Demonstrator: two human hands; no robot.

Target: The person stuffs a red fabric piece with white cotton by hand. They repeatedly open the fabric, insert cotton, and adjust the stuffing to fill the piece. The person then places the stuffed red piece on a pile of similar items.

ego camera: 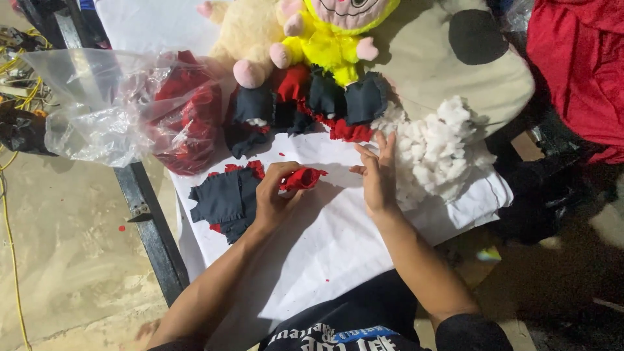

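Dark clothing with a printed chest panel (338, 335) fills the bottom edge, nearest the camera; its lettering is pale with a blue strip. Both forearms extend from there onto a white sheet (325, 240) covering the table. Left hand (273, 195): fingers curled closed, pinching a small red fabric piece (302, 177) at its left end; the piece sits just above the sheet near its centre. Right hand (377, 179): fingers straight and together, open, holding nothing, its outer edge just beside a heap of white stuffing (435, 146). Directly left of the left hand lies a stack of dark navy fabric pieces (221, 198) with red edging. Further back, a row of stuffed navy-and-red pieces (312, 101) lies below a plush toy in a yellow garment (325, 39). A clear plastic bag (123, 107) at upper left overhangs the table's edge and contains red material. A red cloth (578, 65) occupies the upper right corner. A beige cushion with a black spot (455, 58) lies behind the stuffing.
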